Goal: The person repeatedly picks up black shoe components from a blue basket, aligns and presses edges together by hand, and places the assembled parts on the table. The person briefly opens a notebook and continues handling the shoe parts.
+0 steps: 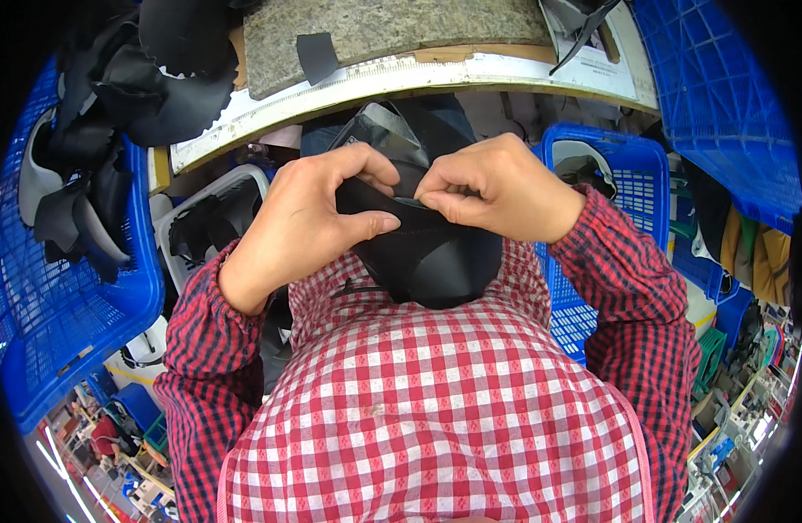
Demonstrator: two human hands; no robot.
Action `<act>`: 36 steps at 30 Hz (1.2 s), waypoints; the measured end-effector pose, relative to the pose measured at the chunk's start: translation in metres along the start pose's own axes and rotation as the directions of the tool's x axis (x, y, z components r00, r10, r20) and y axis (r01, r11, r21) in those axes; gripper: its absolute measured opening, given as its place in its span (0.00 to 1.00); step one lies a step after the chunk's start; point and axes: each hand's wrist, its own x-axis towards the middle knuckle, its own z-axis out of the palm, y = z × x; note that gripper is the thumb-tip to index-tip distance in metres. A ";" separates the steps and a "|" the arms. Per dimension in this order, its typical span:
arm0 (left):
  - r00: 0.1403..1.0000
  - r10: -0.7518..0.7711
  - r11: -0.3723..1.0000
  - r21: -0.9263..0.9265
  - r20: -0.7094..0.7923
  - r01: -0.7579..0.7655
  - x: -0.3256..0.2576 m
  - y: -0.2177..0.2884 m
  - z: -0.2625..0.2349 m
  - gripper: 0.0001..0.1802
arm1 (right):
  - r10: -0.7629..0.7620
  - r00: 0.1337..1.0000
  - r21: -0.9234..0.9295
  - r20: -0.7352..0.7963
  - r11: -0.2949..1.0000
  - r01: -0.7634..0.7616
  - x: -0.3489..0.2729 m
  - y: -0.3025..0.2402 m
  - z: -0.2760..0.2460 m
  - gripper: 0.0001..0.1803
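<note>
A black, smooth shoe upper (449, 266) rests in my lap against the checked apron, its rounded end toward me. My left hand (309, 209) is closed on its opening from the left, thumb on the near outer side and curled fingers at the inside. From the right, my right hand (497, 187) pinches the edge of the same opening with thumb and forefinger. Whether a small thing also sits between those fingertips is hidden. Just beyond both hands shows a glossy, partly see-through piece (379, 126); how it joins the upper is unclear.
Ahead runs a workbench with a stone slab (401, 35), a ruler strip (375, 78) and a dark scrap (316, 58). Black cut pieces (157, 78) hang over the blue basket (78, 305) at left. More blue baskets (649, 174) stand at right.
</note>
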 end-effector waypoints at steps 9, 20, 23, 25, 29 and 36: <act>0.990 -0.105 0.984 -0.134 0.090 0.117 0.007 -0.007 -0.004 0.12 | -0.218 0.963 -0.326 -0.159 0.932 0.158 -0.004 -0.004 0.013 0.05; 0.992 0.129 0.978 -0.165 0.000 -0.127 -0.002 -0.028 -0.001 0.10 | 0.061 0.992 0.150 0.112 0.986 -0.078 -0.004 0.005 0.013 0.22; 0.999 0.043 0.978 -0.206 0.014 -0.040 0.001 -0.029 -0.001 0.09 | 0.093 0.995 0.143 0.042 0.985 -0.098 0.002 0.004 0.030 0.16; 0.998 -0.040 0.987 -0.155 -0.040 0.033 0.003 -0.024 -0.003 0.14 | 0.080 0.997 -0.006 0.019 0.997 -0.080 0.006 0.005 0.030 0.15; 0.994 0.055 0.995 0.093 -0.096 -0.046 0.002 -0.021 -0.003 0.21 | 0.123 0.976 0.111 0.178 0.983 -0.144 0.012 0.007 0.026 0.19; 0.986 0.125 0.988 0.103 -0.110 -0.114 -0.006 -0.025 -0.001 0.22 | 0.159 0.976 -0.097 0.146 0.985 -0.146 0.012 -0.007 0.032 0.20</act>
